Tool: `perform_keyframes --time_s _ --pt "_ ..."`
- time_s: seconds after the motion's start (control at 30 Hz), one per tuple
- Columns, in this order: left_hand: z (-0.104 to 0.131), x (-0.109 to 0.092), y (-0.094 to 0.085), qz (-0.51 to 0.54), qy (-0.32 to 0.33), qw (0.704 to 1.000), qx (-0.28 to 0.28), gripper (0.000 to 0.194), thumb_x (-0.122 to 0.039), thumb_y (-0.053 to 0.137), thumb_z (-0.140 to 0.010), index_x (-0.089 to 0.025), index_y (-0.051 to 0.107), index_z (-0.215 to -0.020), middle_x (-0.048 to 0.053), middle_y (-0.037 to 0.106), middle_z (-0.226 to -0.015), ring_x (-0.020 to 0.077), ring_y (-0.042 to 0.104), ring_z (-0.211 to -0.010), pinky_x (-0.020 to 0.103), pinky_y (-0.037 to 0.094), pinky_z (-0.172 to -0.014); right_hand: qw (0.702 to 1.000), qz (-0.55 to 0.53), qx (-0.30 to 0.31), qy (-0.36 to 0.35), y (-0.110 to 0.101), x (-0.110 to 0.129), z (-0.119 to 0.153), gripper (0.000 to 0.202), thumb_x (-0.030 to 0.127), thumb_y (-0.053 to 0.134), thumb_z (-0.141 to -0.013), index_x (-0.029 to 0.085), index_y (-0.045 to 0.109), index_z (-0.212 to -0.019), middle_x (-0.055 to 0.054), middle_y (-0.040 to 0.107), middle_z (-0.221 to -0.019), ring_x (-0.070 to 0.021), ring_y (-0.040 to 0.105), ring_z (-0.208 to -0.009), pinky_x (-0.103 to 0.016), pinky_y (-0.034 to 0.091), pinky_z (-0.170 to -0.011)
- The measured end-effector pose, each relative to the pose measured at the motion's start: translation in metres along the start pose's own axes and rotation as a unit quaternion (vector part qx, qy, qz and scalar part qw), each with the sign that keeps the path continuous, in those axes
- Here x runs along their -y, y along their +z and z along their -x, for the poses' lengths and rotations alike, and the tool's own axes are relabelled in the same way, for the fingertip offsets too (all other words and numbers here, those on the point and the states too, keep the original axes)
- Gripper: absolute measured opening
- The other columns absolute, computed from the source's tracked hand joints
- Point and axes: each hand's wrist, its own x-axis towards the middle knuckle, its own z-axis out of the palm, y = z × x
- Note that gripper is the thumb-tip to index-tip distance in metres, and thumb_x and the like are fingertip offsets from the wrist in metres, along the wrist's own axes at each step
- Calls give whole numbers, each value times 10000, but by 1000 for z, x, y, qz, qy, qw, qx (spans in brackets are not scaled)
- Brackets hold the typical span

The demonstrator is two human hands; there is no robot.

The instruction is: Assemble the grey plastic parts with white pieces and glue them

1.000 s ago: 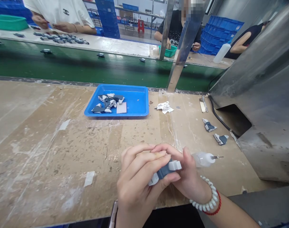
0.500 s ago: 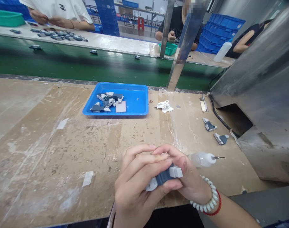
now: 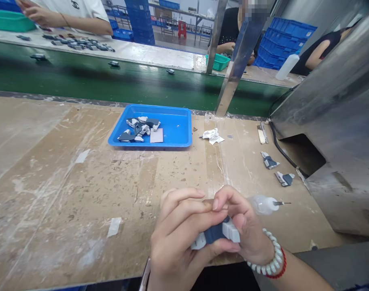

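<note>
A small dark blue-grey and white plastic part (image 3: 215,233) sits between my two hands, low in the middle of the view. My left hand (image 3: 181,230) is wrapped round it, fingers across its far side and thumb along its near edge. Against its right white end rests my right hand (image 3: 249,226), closed, with the index finger bent close to the left fingertips. The far side of the part is covered by fingers. Just beyond my right hand lies a clear squeeze bottle (image 3: 265,204) with a thin metal needle tip.
A blue tray (image 3: 178,137) holds several similar parts and a pale square. Two more parts (image 3: 269,161) lie at right, near a black cable (image 3: 281,149) and a metal housing (image 3: 348,161). Crumpled white paper (image 3: 213,136) lies right of the tray. Beyond runs a green conveyor (image 3: 136,81); co-workers sit behind.
My right index finger has lifted and curled along the top of the part, and more of its white end shows. Parts on the conveyor have shifted left. The view has moved slightly.
</note>
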Motion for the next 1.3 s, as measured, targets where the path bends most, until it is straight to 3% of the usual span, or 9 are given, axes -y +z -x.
perform_keyframes --time_s 0.2,0.37,0.5,0.77,0.87,0.97,1.1,1.17,1.3 --pt "1 -4 -5 -9 9 1000 18 205 -366 688 -966 -174 718 -1031 27 719 -931 193 597 -1073 354 503 -960 1000 -3 15 11 -1 1 0 286 519 705 -936 251 628 -1002 10 639 -779 -90 554 -645 -208 489 -630" --pt "0 -5 -8 -20 20 999 24 173 -328 673 -984 -180 725 -1056 21 740 -949 194 605 -1080 366 486 -964 997 70 0 41 -3 0 1 398 630 708 -888 252 606 -957 14 588 -678 -110 497 -539 -243 449 -537" --pt "1 -4 -8 2 23 1000 15 146 -289 688 -978 -170 727 -1053 21 770 -954 209 627 -1097 384 492 -949 994 62 14 85 -3 -3 3 459 667 702 -872 257 579 -1038 28 554 -636 -112 479 -502 -244 432 -504" --pt "2 2 -11 18 17 999 22 126 -290 683 -982 -180 721 -1028 3 778 -967 190 621 -1135 364 502 -991 992 -13 54 114 -10 -7 1 385 481 768 -900 252 589 -1152 46 576 -683 -70 494 -533 -178 446 -539" --pt "0 1 -8 20 25 999 6 172 -353 678 -981 -187 722 -987 -1 772 -931 186 625 -1131 358 500 -1007 993 -20 59 100 -8 -6 0 453 534 795 -854 239 595 -1133 33 611 -726 -61 478 -502 -187 442 -541" --pt "-3 -1 -4 25 28 999 -24 219 -400 695 -959 -182 714 -971 0 774 -899 170 659 -1058 339 529 -994 996 -8 48 80 -4 -4 0 533 697 681 -865 230 616 -1113 -36 677 -874 -122 611 -663 -253 514 -665" --pt "-4 -2 -5 46 18 998 -34 214 -410 706 -953 -197 710 -972 -4 775 -874 158 701 -912 375 564 -973 993 -24 67 98 -5 -2 1 477 621 687 -911 245 612 -1194 -53 701 -1024 -144 680 -893 -268 525 -822" --pt "-4 -2 -7 47 15 998 -38 200 -399 701 -963 -199 710 -973 1 770 -878 157 704 -895 388 568 -979 992 -6 66 106 -8 -3 1 487 564 780 -856 233 623 -1176 -39 691 -983 -133 661 -833 -251 521 -780" --pt "-2 -1 -8 44 17 997 -55 193 -376 737 -944 -189 693 -962 6 764 -906 144 712 -857 396 576 -987 993 36 45 107 -12 -5 2 501 600 815 -796 201 649 -1051 -28 656 -849 -134 596 -707 -238 507 -648"
